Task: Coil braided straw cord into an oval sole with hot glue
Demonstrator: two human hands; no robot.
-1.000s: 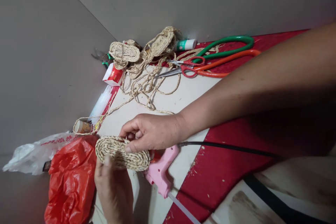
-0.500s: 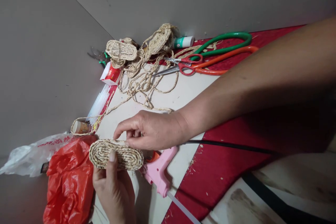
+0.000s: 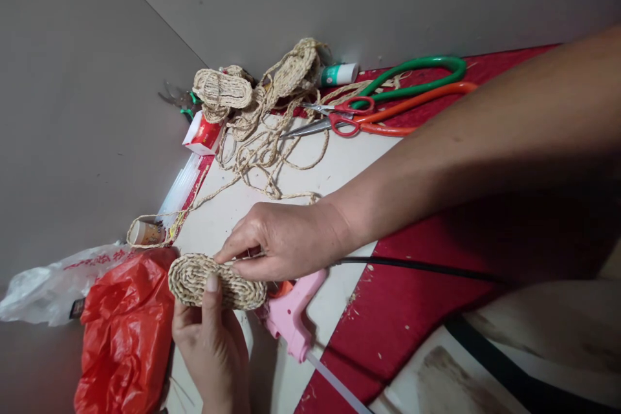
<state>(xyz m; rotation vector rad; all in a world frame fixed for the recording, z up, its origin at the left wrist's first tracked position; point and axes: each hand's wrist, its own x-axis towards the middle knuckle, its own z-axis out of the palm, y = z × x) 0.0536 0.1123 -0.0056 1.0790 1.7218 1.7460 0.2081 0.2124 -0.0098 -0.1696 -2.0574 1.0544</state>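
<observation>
An oval coil of braided straw is held up at lower centre. My left hand grips it from below, thumb on its face and fingers behind. My right hand reaches in from the right, its thumb and forefinger pinched at the coil's upper edge; part of its grip is hidden. A pink glue gun with a clear stick in it lies just right of the coil. Loose braided cord is tangled on the white board beyond my hands.
Red-handled scissors and large shears with green and orange handles lie at the back. A red plastic bag, a paper cup, glue sticks, a red and white box and more coiled straw line the left.
The fingers of my right hand have closed together at the coil's top edge. My left thumb sits slightly higher and further right on the coil.
</observation>
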